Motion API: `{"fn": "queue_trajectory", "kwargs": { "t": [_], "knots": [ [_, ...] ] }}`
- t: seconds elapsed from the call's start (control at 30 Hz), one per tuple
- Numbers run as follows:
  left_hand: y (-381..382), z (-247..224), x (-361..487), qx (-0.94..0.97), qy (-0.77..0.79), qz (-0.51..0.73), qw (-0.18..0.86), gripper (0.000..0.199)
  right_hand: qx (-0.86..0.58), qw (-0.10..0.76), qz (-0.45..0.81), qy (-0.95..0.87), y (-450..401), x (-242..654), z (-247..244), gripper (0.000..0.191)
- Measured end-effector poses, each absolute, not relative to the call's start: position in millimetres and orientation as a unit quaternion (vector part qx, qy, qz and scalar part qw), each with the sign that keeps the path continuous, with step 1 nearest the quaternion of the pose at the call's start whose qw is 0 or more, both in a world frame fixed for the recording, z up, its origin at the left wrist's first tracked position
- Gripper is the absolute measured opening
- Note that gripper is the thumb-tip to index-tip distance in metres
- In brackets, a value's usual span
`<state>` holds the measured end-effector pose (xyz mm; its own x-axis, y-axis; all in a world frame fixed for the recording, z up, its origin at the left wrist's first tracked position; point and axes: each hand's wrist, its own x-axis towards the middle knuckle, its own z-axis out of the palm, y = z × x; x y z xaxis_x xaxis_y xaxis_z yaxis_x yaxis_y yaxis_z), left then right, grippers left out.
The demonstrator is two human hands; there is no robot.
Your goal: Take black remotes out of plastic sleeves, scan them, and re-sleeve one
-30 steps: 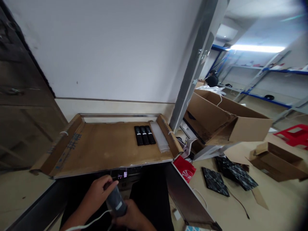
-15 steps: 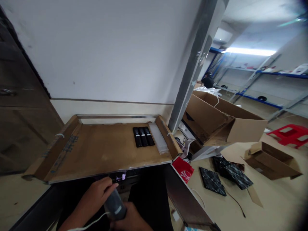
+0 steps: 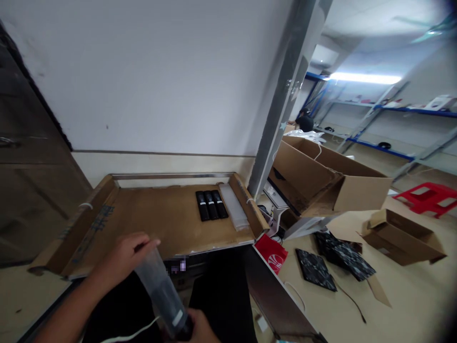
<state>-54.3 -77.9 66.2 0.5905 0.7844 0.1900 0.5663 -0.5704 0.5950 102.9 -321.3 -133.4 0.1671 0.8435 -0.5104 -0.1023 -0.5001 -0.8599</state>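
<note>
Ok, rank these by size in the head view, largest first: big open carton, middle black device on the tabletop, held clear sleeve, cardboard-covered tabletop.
Cardboard-covered tabletop
Big open carton
Held clear sleeve
Middle black device
The carton stands farther off, so this is apparent size only.

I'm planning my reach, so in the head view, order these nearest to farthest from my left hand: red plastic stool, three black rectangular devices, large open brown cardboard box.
1. Three black rectangular devices: ahead, to the right.
2. Large open brown cardboard box: farther right.
3. Red plastic stool: far right.
</note>
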Motion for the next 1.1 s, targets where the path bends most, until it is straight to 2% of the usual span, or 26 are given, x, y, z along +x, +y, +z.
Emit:
{"fn": "queue_trajectory", "kwargs": {
  "t": [0.17, 0.33, 0.47, 0.57, 0.63, 0.7, 0.87, 1.1],
  "knots": [
    [7, 81, -54, 0.808, 0.475, 0.275, 0.214, 0.052, -0.676, 0.410, 0.568, -0.231, -331, 116, -131, 0.073],
    [77, 26, -48, 0.763, 0.547, 0.295, 0.178, 0.046, -0.689, 0.470, 0.496, -0.242, -337, 139, -107, 0.067],
    [95, -11, -48, 0.761, 0.548, 0.299, 0.179, 0.046, -0.719, 0.504, 0.324, -0.351, -318, 157, -58, 0.058],
    [96, -15, -52, 0.756, 0.539, 0.320, 0.190, 0.047, -0.731, 0.471, 0.182, -0.459, -277, 169, -17, 0.058],
    [96, -13, -54, 0.756, 0.528, 0.334, 0.196, 0.047, -0.758, 0.419, 0.074, -0.494, -238, 175, 0, 0.064],
    [94, -12, -56, 0.755, 0.520, 0.346, 0.199, 0.046, -0.787, 0.359, 0.021, -0.500, -194, 179, 8, 0.069],
    [88, -9, -56, 0.752, 0.519, 0.349, 0.208, 0.045, -0.815, 0.290, -0.066, -0.497, -111, 180, 0, 0.063],
    [83, -2, -54, 0.747, 0.526, 0.349, 0.210, 0.043, -0.829, 0.245, -0.081, -0.496, -97, 177, -8, 0.055]
  ]
}}
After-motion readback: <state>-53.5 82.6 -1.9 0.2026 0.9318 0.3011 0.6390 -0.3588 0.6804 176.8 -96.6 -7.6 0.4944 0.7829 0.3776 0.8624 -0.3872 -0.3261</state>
